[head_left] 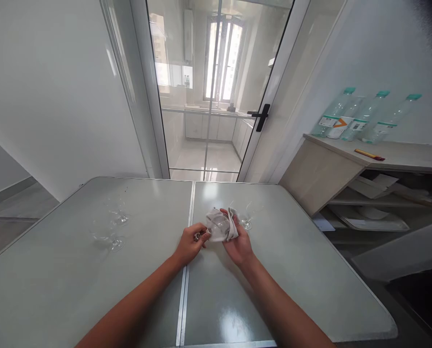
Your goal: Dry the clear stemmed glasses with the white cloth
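Note:
Over the middle of the table (158, 299), a clear wine glass (219, 227) lies tilted sideways between my two hands. My left hand (191, 244) is closed around its stem and foot end. A light grey cloth (232, 231) is in my right hand (240, 244), whose fingers wrap it against the bowl of the glass. Just beyond my right hand stands another clear glass (247, 222). On the left side of the table are two more clear stemmed glasses, a farther glass (121, 218) and a nearer glass (115, 241); their bowls are hard to make out.
A metal seam (182, 299) runs down the table. Behind it is a glass door with a black handle (261, 117). At right, a shelf unit (332, 164) bears several plastic bottles (364, 118) and a yellow-red stick-like item (369, 154); papers and trays fill its lower shelves.

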`<state>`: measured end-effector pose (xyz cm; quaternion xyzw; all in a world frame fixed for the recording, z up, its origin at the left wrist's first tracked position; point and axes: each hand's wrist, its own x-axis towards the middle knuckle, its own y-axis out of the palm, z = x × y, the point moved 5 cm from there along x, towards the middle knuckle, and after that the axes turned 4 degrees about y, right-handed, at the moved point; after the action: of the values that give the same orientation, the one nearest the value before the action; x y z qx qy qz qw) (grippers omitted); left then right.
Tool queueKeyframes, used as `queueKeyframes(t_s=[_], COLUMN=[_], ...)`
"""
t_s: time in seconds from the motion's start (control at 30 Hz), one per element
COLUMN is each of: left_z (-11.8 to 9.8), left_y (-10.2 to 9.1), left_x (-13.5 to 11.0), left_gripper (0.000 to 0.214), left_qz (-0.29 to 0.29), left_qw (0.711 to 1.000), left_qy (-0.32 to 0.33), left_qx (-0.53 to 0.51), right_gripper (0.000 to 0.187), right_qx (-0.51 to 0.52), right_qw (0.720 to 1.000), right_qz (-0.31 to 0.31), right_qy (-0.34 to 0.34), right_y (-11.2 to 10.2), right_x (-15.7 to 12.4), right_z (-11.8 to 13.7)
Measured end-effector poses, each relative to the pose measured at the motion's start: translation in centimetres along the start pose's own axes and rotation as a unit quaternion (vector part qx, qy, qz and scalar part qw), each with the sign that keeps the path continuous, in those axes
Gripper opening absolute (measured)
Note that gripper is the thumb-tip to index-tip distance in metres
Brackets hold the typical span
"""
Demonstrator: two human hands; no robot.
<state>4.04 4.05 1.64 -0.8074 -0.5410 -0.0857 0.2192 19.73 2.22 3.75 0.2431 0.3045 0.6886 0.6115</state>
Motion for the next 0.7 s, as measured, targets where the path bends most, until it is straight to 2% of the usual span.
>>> queueKeyframes(t_s=[0.1, 0.17, 0.3, 0.37, 0.47, 0.53, 0.7], left_z=[0.7, 1.5, 2.9, 2.6, 0.7, -0.2, -0.2], left_y=[1.0, 1.5, 1.9, 2.0, 1.4, 1.0, 0.5], left_x=[-0.1, -0.5, -1.2, -1.1, -0.4, -0.1, 0.0], left_gripper=[0.03, 0.037, 0.036, 0.036, 0.046, 0.051, 0.056], left_qz=[0.018, 0.008, 0.013, 0.038, 0.057, 0.044, -0.017], left_qw=[0.991, 0.985, 0.969, 0.955, 0.94, 0.932, 0.912], left_qy=[-0.048, -0.072, -0.13, -0.133, -0.082, -0.064, -0.087], left_qx=[-0.12, -0.158, -0.212, -0.262, -0.326, -0.354, -0.401], right_gripper=[0.045, 0.048, 0.054, 0.054, 0.047, 0.046, 0.05], right_qx=[-0.023, -0.113, -0.345, -0.385, -0.374, -0.352, -0.225], right_qw=[1.0, 0.993, 0.934, 0.917, 0.921, 0.932, 0.97], right_qz=[-0.002, 0.003, 0.01, -0.006, -0.019, 0.005, 0.076], right_qy=[-0.008, -0.029, -0.095, -0.107, -0.109, -0.09, 0.046], right_y=[1.0, 1.4, 1.3, 0.7, 0.2, 0.4, 1.8], right_x=[-0.5, -0.8, -0.8, -0.5, -0.3, -0.3, -1.2], right_z=[-1.9, -2.8, -3.1, -2.8, -2.2, -2.1, -3.5])
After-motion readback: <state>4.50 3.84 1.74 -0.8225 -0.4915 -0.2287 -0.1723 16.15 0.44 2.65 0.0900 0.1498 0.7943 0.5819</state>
